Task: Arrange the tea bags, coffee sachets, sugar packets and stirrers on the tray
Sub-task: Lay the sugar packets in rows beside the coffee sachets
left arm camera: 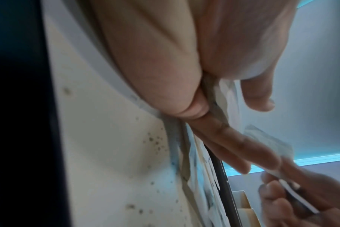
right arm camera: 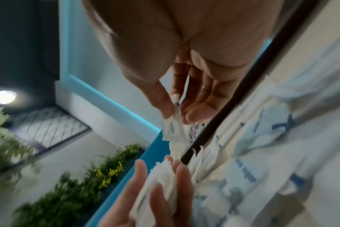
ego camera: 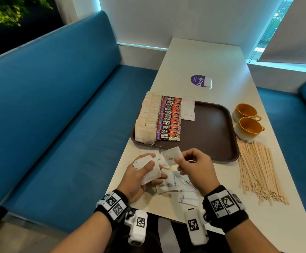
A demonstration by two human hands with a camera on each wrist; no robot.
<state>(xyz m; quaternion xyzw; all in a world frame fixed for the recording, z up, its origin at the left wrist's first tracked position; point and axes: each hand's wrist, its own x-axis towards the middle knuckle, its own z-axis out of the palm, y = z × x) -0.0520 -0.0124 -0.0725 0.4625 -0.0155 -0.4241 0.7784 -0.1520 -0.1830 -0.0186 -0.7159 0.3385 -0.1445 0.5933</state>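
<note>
A brown tray [ego camera: 212, 132] holds a column of tea bags [ego camera: 146, 117], a row of red coffee sachets [ego camera: 169, 118] and two white sugar packets [ego camera: 188, 109]. Just in front of the tray, my left hand [ego camera: 144, 172] grips a stack of white sugar packets [ego camera: 151, 170], also in the right wrist view as the stack [right arm camera: 161, 181]. My right hand [ego camera: 188, 161] pinches one sugar packet [ego camera: 171, 155] by its edge; the same packet [right arm camera: 173, 127] hangs from thumb and fingers. More loose sugar packets [ego camera: 176, 183] lie on the table under both hands. Wooden stirrers [ego camera: 258, 170] lie right of the tray.
Two orange cups [ego camera: 247, 121] stand beside the tray's right side. A purple round sticker [ego camera: 199, 81] is on the white table [ego camera: 203, 59] beyond the tray. Blue bench seats [ego camera: 57, 125] flank the table on the left and right.
</note>
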